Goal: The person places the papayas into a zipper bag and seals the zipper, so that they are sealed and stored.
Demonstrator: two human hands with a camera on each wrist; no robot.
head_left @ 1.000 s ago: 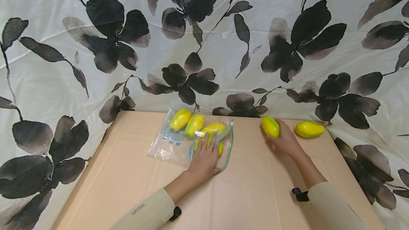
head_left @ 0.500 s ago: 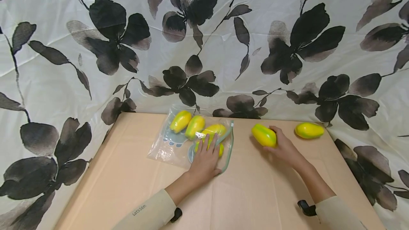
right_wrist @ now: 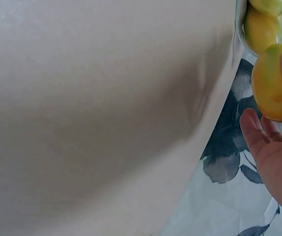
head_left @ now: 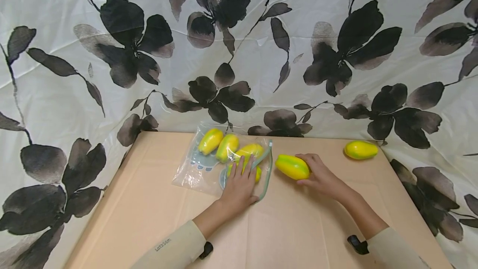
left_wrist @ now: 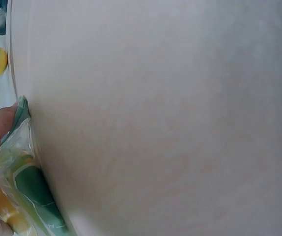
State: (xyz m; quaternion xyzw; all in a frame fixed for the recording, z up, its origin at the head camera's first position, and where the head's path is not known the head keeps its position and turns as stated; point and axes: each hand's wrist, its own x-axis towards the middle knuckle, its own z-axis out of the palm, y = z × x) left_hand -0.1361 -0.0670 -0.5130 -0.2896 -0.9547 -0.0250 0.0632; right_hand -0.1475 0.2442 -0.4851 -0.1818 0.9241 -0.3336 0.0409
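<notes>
A clear zip bag (head_left: pixel 192 179) with a green zip edge lies at the table's back, several yellow-green oblong fruits (head_left: pixel 228 146) inside; they look like mangoes or small papayas. My left hand (head_left: pixel 238 188) rests on the bag near its mouth, fingers spread over one fruit. In the left wrist view the thumb (left_wrist: pixel 2 120) touches the green edge. Just right of the bag mouth, my right hand (head_left: pixel 324 177) holds another such fruit (head_left: pixel 292 167) by its right end. The right wrist view shows this held fruit (right_wrist: pixel 273 86) close to the bag.
One more yellow-green fruit (head_left: pixel 361 150) lies at the table's back right corner. The table (head_left: pixel 284 227) has a pale tan covering. Behind it hangs a white cloth (head_left: pixel 269 65) with dark flowers.
My right hand has carried its fruit leftward and a little nearer to me, towards the bag mouth, and the fruit has turned more sideways. The left hand has stayed on the bag.
</notes>
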